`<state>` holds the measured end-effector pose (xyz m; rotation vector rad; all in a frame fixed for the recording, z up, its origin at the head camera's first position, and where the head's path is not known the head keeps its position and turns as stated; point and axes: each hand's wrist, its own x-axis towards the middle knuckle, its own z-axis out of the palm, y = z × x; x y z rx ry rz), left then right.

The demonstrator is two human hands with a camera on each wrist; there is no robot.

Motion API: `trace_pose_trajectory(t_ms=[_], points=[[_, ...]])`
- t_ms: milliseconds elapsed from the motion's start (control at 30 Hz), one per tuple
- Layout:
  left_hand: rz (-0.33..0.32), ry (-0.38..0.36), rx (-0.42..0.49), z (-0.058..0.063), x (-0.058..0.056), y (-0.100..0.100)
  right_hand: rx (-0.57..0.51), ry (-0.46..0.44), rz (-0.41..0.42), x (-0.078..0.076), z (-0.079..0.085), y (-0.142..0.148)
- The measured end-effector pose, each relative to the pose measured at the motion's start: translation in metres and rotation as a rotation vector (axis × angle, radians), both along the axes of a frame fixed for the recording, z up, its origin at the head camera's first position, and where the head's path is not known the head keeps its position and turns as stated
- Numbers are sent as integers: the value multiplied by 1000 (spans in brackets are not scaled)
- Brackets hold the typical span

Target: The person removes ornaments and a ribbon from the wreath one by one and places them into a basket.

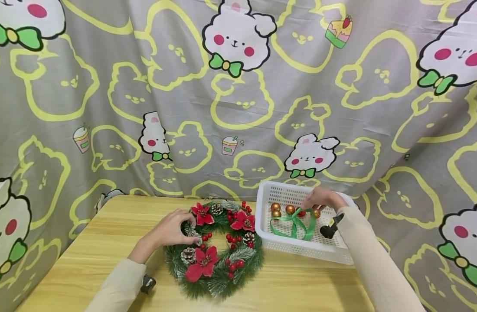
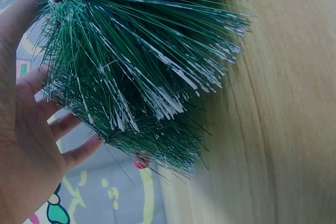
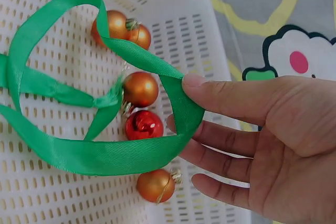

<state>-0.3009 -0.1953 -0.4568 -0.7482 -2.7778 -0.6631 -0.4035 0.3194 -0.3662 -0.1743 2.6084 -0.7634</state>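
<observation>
A green wreath lies on the table, trimmed with red flowers, pine cones and red berries. My left hand holds its left side, thumb toward the centre hole and fingers over the outer edge. In the left wrist view, frosted needles hide part of that hand. Over the white basket, my right hand pinches a loop of green ribbon between thumb and fingers. The ribbon is tied in a bow, its loops hanging above the basket floor.
The white perforated basket stands right of the wreath. In it lie several orange baubles and a red bauble. A patterned curtain hangs behind the wooden table. Black wrist cameras sit on both sleeves.
</observation>
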Motion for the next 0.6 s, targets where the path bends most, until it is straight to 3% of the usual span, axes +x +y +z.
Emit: trace_pose_trajectory(t_ms=[600], points=[[-2, -11, -6, 1, 0, 1, 87, -48, -105, 5, -18, 21]])
